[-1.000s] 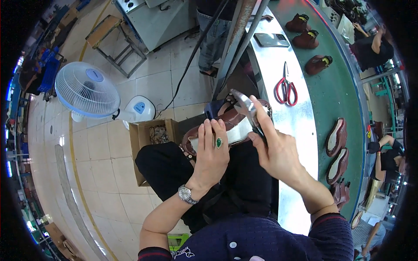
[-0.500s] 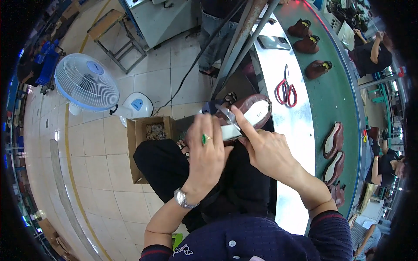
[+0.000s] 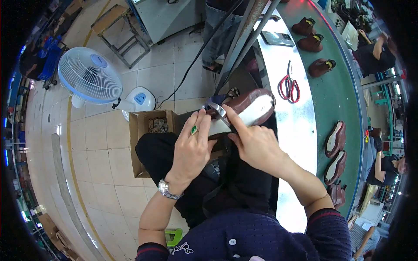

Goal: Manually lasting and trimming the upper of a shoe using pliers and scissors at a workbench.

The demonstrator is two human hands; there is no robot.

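Note:
A brown leather shoe upper (image 3: 256, 108) with a whitish underside lies bottom up across my lap, its toe pointing to the far right. My left hand (image 3: 190, 143), wearing a green-stoned ring, is wrapped round the near-left end of the shoe. In my right hand (image 3: 257, 145) is a shiny metal tool with a flat, blade-like end (image 3: 217, 109); its handle is hidden by my fingers. The right index finger lies stretched along the tool, which crosses the shoe's underside close to my left fingertips. Whether its edge touches the shoe, I cannot tell.
To my right, a metal ledge (image 3: 296, 152) holds red-handled scissors (image 3: 288, 88) and a phone (image 3: 277, 39). Beyond it, a green conveyor (image 3: 337, 95) carries several brown shoes. At left stand an open cardboard box (image 3: 140, 145) and a white fan (image 3: 90, 76). Other people work nearby.
My left hand, blurred before, has moved left and lower and now rests sharp against the shoe's end. The tool and right hand have shifted slightly left.

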